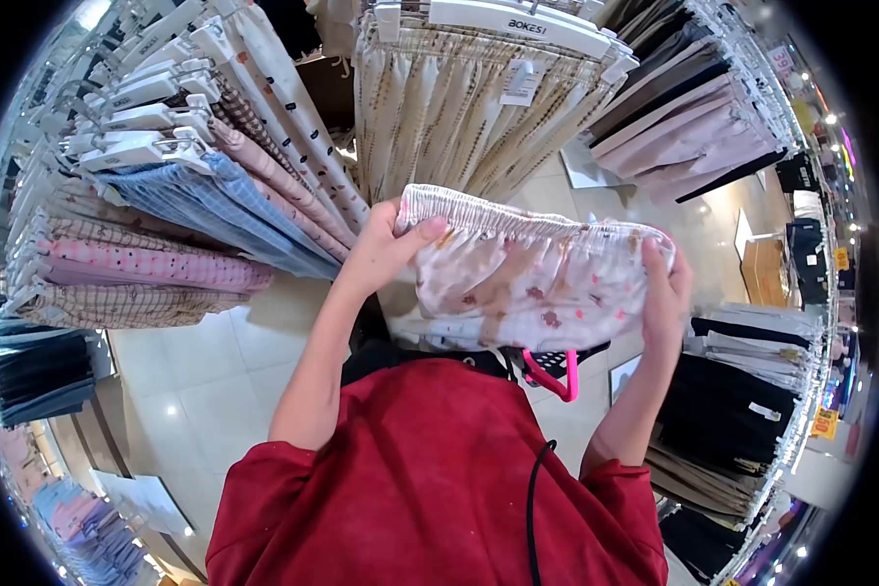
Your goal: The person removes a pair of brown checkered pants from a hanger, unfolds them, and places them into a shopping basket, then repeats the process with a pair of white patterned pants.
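Stretched between my two hands is a pair of white pants [547, 283] with a gathered elastic waistband and small pink and brown prints. My left hand [391, 249] grips the waistband at its left end, thumb on top. At the other end my right hand [664, 288] is closed on the waistband side, slightly blurred. The lower part of the pants hangs out of sight or is folded away from view. Just below the cloth, a pink handle [554, 379] shows in front of my red shirt, beside a black perforated piece.
Patterned pants on white hangers [146, 146] crowd the left rack. Cream pants [459, 107] hang straight ahead under a hanger marked BOKESI. Dark and pink pants [693, 122] hang at upper right, black ones [723, 410] at lower right. Pale floor tiles [195, 361] lie between racks.
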Available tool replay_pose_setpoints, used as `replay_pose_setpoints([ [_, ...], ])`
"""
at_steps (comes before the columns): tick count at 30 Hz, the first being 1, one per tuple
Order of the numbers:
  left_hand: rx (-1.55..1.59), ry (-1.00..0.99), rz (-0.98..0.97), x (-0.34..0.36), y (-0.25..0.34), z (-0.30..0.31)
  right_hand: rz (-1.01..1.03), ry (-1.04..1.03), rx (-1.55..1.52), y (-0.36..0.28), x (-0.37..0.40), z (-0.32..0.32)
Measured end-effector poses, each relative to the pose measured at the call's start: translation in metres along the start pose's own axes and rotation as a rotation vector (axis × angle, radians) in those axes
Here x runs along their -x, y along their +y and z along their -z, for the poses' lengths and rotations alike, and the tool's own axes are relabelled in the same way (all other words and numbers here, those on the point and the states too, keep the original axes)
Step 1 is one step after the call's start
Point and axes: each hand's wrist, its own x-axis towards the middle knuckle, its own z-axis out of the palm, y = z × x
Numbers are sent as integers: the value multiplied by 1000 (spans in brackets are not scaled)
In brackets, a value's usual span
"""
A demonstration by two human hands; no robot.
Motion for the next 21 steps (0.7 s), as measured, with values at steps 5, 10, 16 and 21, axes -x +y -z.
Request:
replay_pose_setpoints([
  [5,-153,-26,45,15,17,-59,-56,-5,-278,8,33,-72],
  [10,-884,-265,-452,38,59,-98,-124,-307,-871,-3,50,-103],
  [16,-354,-129,-474,10,76,-31,-226,-392,-757,-17,53,-77],
  [21,228,-432,395,9,9,-21,22,-5,-842,-39,45,-16],
])
